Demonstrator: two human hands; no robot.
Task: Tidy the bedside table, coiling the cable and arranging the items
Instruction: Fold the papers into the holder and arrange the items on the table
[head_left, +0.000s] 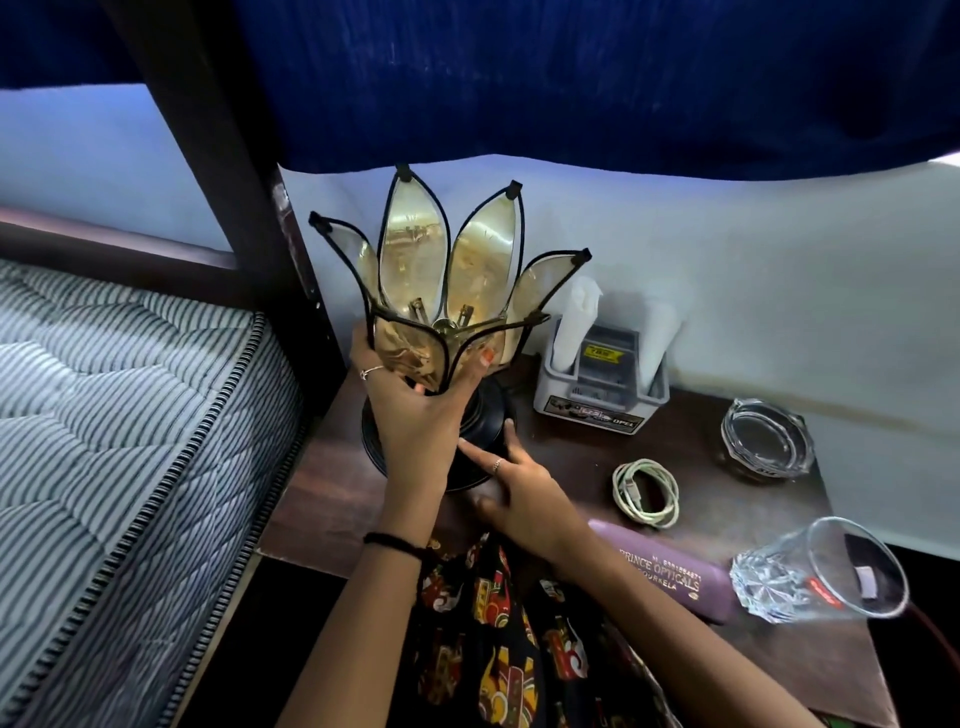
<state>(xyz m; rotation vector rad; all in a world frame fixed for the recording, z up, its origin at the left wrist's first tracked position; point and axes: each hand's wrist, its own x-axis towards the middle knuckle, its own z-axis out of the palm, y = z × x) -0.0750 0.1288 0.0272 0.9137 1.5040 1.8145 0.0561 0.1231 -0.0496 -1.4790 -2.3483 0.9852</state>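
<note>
A lotus-shaped lamp (441, 270) with golden glass petals stands at the back left of the dark wooden bedside table (582, 457). My left hand (415, 415) grips the lamp under its petals. My right hand (519, 488) rests with fingers spread against the lamp's black round base (488, 415). A white cable (647, 492) lies coiled on the table to the right of my right hand. A purple spectacle case (670, 577) lies along the front edge. A drinking glass (821, 571) stands at the front right, and a glass ashtray (766, 441) sits at the back right.
A grey plastic holder (597, 384) with rolled white paper stands against the wall behind the cable. A striped mattress (130, 415) and a dark bedpost (234, 182) lie to the left. A blue curtain (571, 78) hangs above.
</note>
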